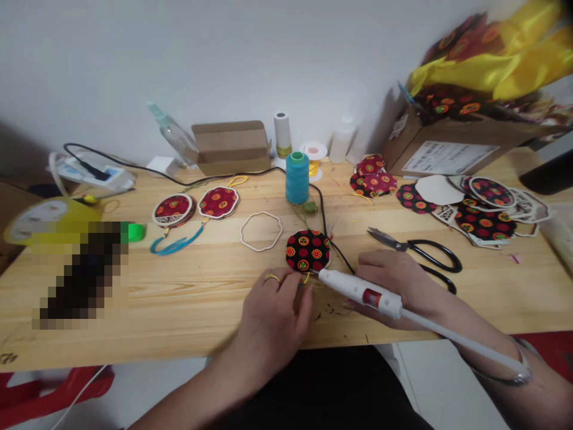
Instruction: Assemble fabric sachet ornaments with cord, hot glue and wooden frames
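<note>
White wall (224, 60) rises behind a pale wooden surface (179, 304). Along the far edge stand a spray bottle (173, 136) and an open carton (231, 152); at the far right corner is a box (441, 156) heaped with patterned and yellow cloth (528, 51).

Toward the near edge, about midway across, lies the patch (308, 249), black with red and yellow flowers. At its near side is the left hand (273, 307), fingers curled and close together; whether they pinch the patch I cannot tell. The right hand (396, 273) has its fingers wrapped round the glue gun (347, 286), its nozzle by the patch's near side, close to the left fingertips.

Left of the patch lies a thin frame (261, 249); a blue spool (297, 182) stands beyond it, farther right. Scissors (396, 242) lie just beyond the right hand, points toward the left edge. Two red pendants (219, 203) lie in the left half, and cut pieces (486, 220) overlap near the right edge.
</note>
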The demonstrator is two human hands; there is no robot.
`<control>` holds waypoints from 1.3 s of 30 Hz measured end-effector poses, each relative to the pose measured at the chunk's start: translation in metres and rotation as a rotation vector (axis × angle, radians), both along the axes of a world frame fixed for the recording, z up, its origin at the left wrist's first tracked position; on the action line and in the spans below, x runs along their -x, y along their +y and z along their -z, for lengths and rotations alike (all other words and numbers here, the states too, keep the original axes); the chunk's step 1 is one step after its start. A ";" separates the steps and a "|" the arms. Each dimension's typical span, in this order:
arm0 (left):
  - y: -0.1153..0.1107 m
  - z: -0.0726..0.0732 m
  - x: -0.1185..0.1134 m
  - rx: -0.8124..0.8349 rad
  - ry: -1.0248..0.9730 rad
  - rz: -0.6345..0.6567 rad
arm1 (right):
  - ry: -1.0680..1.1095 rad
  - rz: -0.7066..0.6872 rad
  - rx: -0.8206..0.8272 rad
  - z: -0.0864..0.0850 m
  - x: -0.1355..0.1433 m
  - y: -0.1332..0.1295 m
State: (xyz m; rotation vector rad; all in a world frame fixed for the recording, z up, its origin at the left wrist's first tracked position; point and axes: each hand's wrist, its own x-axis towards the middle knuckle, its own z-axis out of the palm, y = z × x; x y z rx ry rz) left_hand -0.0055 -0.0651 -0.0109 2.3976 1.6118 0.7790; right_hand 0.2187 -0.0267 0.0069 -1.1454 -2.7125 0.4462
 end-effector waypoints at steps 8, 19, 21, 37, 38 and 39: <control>0.017 -0.006 0.023 -0.126 -0.050 0.065 | 0.037 -0.018 -0.012 -0.002 0.001 0.000; 0.018 0.014 0.006 -0.149 -0.107 0.158 | 0.015 -0.037 -0.032 0.001 -0.002 -0.002; 0.019 0.016 0.005 -0.139 -0.100 0.152 | 0.027 -0.040 -0.037 0.000 -0.001 -0.002; 0.018 0.021 0.003 -0.153 -0.070 0.123 | 0.021 0.053 -0.133 -0.003 -0.019 -0.002; 0.018 0.021 0.003 -0.151 -0.063 0.121 | 0.013 0.055 -0.120 -0.003 -0.018 -0.001; 0.018 0.021 0.003 -0.149 -0.055 0.119 | 0.007 0.054 -0.102 -0.003 -0.017 -0.001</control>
